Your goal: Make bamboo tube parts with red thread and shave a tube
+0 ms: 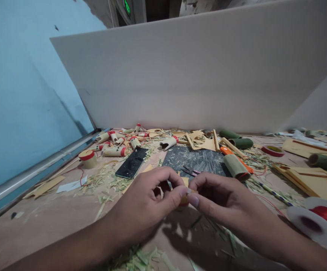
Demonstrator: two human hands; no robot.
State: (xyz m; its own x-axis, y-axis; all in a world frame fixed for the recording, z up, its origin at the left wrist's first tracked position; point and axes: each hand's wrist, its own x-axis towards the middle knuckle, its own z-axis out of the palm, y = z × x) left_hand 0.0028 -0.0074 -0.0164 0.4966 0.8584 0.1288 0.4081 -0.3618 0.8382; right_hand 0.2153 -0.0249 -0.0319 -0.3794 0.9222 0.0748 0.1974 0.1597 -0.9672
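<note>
My left hand is closed, its thumb and forefinger pinched at a small bamboo piece with a red band, mostly hidden by the fingers. From the other side, my right hand meets it with thumb and forefinger pinched close together. What sits between the right fingertips is too small to make out. Just behind the hands lie a pair of scissors or tweezers and a dark cutting board. A cut bamboo tube rests to the right of the board.
Left of centre lie a phone and several red-banded bamboo tubes. At right are a spool of red wire, an orange cutter, red tape and green bamboo. Shavings litter the table; a white panel stands behind.
</note>
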